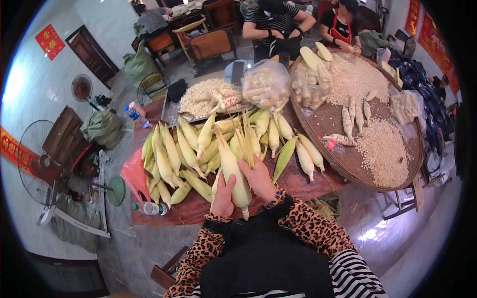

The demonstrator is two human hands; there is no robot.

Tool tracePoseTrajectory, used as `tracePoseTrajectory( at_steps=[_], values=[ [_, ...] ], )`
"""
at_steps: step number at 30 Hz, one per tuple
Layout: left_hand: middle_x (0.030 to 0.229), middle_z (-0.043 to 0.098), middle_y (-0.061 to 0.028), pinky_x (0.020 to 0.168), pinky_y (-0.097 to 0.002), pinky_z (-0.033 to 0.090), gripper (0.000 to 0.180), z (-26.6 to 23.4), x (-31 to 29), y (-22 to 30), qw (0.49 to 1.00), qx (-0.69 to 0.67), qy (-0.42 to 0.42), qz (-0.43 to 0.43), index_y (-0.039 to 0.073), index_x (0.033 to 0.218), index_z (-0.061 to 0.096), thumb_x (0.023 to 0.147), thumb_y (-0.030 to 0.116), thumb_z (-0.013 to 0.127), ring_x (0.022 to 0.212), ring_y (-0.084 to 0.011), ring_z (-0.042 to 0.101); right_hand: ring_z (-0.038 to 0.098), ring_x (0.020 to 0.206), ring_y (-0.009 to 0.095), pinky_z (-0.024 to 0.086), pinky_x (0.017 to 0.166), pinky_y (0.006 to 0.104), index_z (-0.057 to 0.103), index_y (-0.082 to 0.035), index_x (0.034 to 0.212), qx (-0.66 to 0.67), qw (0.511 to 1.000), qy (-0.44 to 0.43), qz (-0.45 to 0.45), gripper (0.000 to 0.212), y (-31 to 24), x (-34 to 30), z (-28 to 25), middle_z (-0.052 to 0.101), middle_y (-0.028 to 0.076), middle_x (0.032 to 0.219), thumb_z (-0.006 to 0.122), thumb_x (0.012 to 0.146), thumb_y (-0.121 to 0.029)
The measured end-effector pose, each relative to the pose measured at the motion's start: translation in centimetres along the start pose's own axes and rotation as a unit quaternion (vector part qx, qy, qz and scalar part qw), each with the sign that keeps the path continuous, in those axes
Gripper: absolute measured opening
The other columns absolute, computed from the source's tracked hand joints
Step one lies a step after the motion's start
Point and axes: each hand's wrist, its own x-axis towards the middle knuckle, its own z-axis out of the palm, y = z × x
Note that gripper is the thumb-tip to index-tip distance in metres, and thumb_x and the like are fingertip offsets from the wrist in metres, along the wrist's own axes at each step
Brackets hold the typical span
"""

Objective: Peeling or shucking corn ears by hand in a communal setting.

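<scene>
Close in front of me, an ear of corn in its pale green husk stands nearly upright, its stalk end toward me. My left hand grips it from the left side. Around its right side, my right hand is closed on the husk, with loose husk leaves rising just beyond its fingers. Past both hands lies a heap of unshelled corn ears, spread over a reddish table covering. One greener husk leaf rests to the right of my right hand.
A large round woven tray holds loose kernels and several bare ears on the right. Behind the heap are a tray of kernels and a clear bag of cobs. Plastic bottles lie left. Two people work across the table.
</scene>
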Motion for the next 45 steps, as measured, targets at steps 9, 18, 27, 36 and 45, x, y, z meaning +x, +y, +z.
tracePoseTrajectory(
  at_steps=[9,18,27,36,45],
  values=[
    [0.112,0.05,-0.0082,0.086,-0.0359,0.044,0.043,-4.5,1.9,2.3,0.991,-0.125,0.048,-0.023,0.006,0.127,0.035,0.092,0.029,0.048,0.103,-0.022,0.051,0.039,0.049,0.011,0.037,0.05,0.0259,0.044,-0.006,0.079,0.44,0.865,-0.033,0.24,0.021,-4.1,-0.4,1.1,0.044,0.0,0.061,0.042,0.093,-0.021],
    [0.107,0.054,-0.0101,0.085,-0.0418,0.045,0.048,-11.1,3.0,6.9,0.977,-0.208,0.051,-0.024,0.005,0.122,0.041,0.091,0.042,0.046,0.101,-0.0273,0.053,0.022,0.041,0.004,0.019,0.039,0.0199,0.036,-0.012,0.069,0.42,0.829,-0.132,0.345,0.025,-7.4,-3.4,-1.2,0.026,-0.007,0.053,0.037,0.094,-0.018],
    [0.108,0.053,-0.0124,0.076,-0.0354,0.05,0.047,-8.2,0.5,6.2,0.998,-0.04,-0.047,-0.02,0.006,0.128,0.03,0.089,0.023,0.051,0.091,-0.025,0.058,0.035,0.045,0.003,0.027,0.041,0.0196,0.052,-0.007,0.08,0.198,0.965,-0.047,0.166,0.014,-6.1,0.3,4.0,0.044,-0.005,0.061,0.059,0.084,-0.018],
    [0.114,0.049,-0.0082,0.086,-0.0266,0.04,0.056,-6.3,0.3,4.9,0.981,0.176,-0.074,0.041,0.001,0.131,0.032,0.084,0.014,0.06,0.102,-0.0152,0.048,0.059,0.07,0.017,0.047,0.065,0.0299,0.06,-0.003,0.093,-0.146,0.988,0.039,0.014,0.025,-7.0,1.1,6.5,0.061,0.011,0.076,0.061,0.078,-0.024],
    [0.131,0.034,-0.0156,0.1,-0.0334,0.029,0.076,-9.3,1.3,1.9,0.964,0.246,0.012,0.098,-0.003,0.135,0.024,0.075,0.009,0.07,0.118,-0.0247,0.036,0.057,0.073,0.038,0.046,0.066,0.0429,0.059,0.001,0.083,-0.249,0.967,0.06,0.003,0.026,-4.4,2.0,8.0,0.059,0.022,0.074,0.056,0.074,-0.023]
  ],
)
